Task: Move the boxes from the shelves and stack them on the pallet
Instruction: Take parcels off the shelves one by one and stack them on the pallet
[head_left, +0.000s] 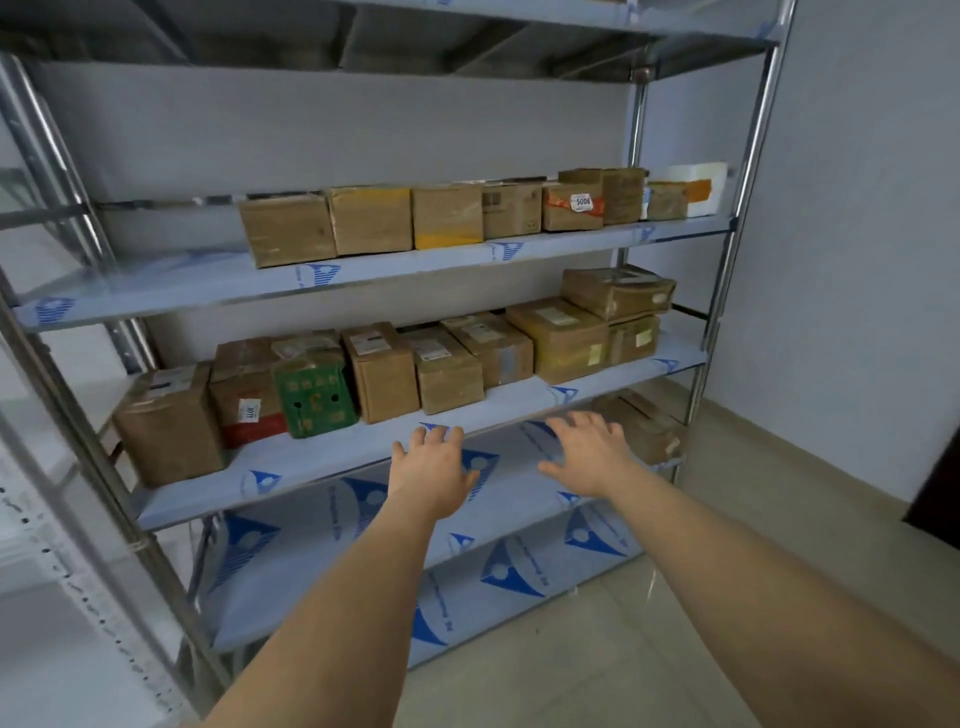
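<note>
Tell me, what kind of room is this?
Probably a small stockroom or parcel storage room: a tall metal shelving rack, rows of taped cardboard boxes with shipping labels, and bare walls and tiled floor. Both open hands reach toward the shelves.

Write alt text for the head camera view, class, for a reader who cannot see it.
Two bare hands, left hand and right hand, reach open and empty toward a metal shelving unit. Two shelves hold rows of taped cardboard boxes, one green box among them.
</note>
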